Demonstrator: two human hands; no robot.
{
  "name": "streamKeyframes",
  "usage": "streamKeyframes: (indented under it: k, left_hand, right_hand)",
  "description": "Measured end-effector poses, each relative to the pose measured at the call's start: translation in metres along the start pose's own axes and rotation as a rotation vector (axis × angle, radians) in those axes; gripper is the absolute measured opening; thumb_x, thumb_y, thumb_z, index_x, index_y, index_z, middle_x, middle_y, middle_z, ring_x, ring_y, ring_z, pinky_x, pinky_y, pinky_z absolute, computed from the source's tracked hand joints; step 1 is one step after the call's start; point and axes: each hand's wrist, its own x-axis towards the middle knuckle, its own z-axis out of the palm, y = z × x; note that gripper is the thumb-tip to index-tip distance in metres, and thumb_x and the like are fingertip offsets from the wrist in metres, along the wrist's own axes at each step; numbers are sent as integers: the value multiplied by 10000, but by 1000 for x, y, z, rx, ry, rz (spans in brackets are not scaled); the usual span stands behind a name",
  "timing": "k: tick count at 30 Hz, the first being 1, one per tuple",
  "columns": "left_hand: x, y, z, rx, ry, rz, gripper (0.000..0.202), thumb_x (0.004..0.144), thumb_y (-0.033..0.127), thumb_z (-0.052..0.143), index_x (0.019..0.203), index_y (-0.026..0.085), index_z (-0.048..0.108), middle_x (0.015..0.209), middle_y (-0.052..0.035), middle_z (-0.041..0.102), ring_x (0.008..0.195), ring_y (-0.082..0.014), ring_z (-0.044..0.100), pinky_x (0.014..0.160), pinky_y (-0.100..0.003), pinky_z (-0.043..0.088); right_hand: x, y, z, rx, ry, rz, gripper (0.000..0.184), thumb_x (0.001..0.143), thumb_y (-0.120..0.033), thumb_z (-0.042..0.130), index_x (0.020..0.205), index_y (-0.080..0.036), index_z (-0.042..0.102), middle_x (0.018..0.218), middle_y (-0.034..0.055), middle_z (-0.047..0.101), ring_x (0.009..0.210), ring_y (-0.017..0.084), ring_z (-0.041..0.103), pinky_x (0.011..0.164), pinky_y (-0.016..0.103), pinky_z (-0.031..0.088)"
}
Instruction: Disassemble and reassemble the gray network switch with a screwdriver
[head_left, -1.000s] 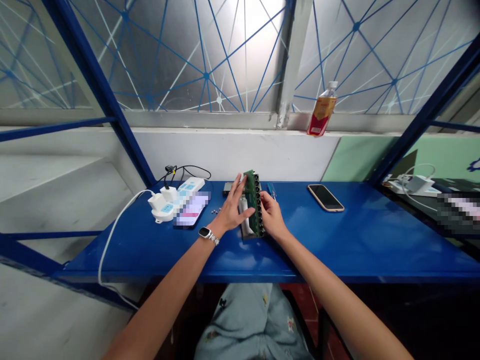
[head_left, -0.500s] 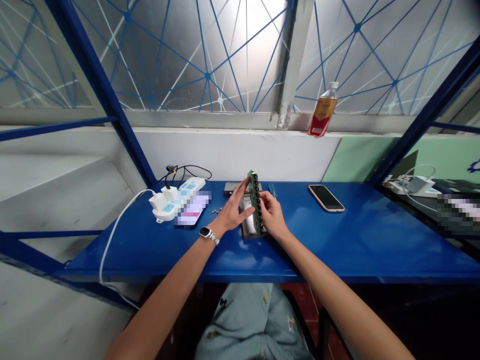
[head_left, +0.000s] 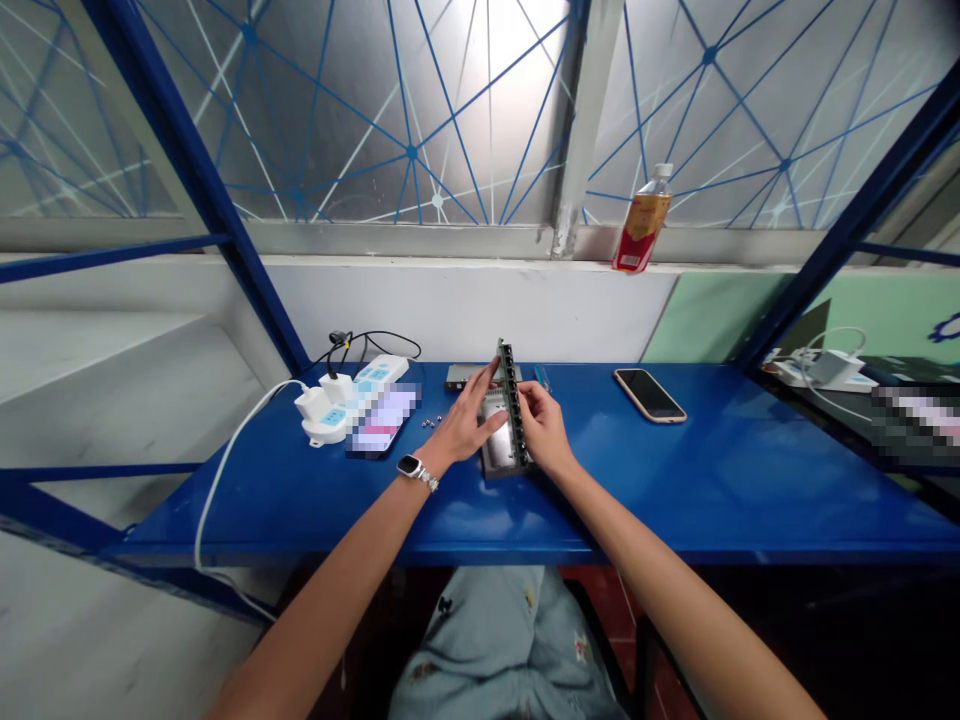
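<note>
A: What have the hands got between them?

B: A narrow green circuit board with a row of black ports (head_left: 512, 400), standing on its long edge. The left hand (head_left: 466, 425) lies flat against its left face, fingers stretched out and loosely spread, thumb reaching towards the lower part. The right hand (head_left: 545, 430) is curled, its fingertips pinching the board's right face and top edge. So both hold it, one from each side.

A: Which way does its long axis run?

B: Away from the person, from between the two palms out past the fingertips towards the wall. It leans a little, ports turned to the right hand.

A: And underneath?

B: A flat grey metal case shell (head_left: 496, 452) lies on the blue metal bench (head_left: 675, 480), just below the left hand's thumb and touching the board's lower edge, as far as I can tell. Neither hand is nearer; the board sits midway.

A: Anything else close?

B: Beyond the left hand's fingertips, another grey metal part (head_left: 465, 376). Left of the left wrist, small loose screws (head_left: 430, 422), then a white power strip with plugs (head_left: 349, 396). Off to the right of the right hand, well apart, a dark smartphone lying flat (head_left: 649, 394).
</note>
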Motion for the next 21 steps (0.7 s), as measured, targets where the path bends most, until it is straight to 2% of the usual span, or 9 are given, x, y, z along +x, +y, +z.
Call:
streamKeyframes:
  k: [2,4,7,10,13,18,21]
  left_hand:
    - [1,3,-1,-13,18,-11,737,988,579,490,1617,257,280,1580,-164,386,1400,-327,459,1162,-502,387]
    - [2,7,-2,-32,50,-14,656,987,585,483,1525,212,438,1470,-169,488,1308,-311,530,1108,-472,435]
    - [5,12,-2,-108,82,-56,530,980,600,485,1222,157,645,1162,-134,651,1065,-267,632,947,-403,511]
    - [7,16,1,-290,74,-171,481,967,609,505,1045,154,639,907,-64,670,790,-193,640,749,-322,527]
    - [8,17,7,-446,75,-254,433,920,592,598,986,163,592,813,-27,646,669,-152,607,611,-258,494]
    - [8,12,11,-495,140,-267,376,891,506,658,1011,157,588,857,-53,684,745,-178,659,672,-268,527]
    - [7,7,8,-443,216,-266,325,903,483,619,933,162,578,759,-17,629,650,-149,590,598,-244,463]
  right_hand:
    - [1,1,-1,-24,37,7,320,942,-531,571,940,-214,615,728,-7,606,666,165,547,615,272,432]
    - [2,3,-2,-68,83,17,332,936,-532,571,937,-205,627,740,2,626,649,162,547,610,275,429]
    - [4,5,-5,-180,162,14,338,932,-520,571,926,-192,655,737,14,650,633,162,547,613,280,424]
    - [5,5,-6,-322,209,20,318,922,-498,591,914,-197,693,669,-1,634,602,164,543,600,278,402]
    - [5,5,-6,-434,217,41,278,905,-482,628,917,-221,723,646,-6,644,598,172,564,581,274,373]
    - [2,4,-5,-429,163,-36,218,897,-441,650,938,-248,744,659,-7,668,605,177,577,588,279,374]
    - [2,4,-8,-379,140,-55,208,894,-379,628,1021,-249,729,664,-22,635,596,166,543,598,280,381]
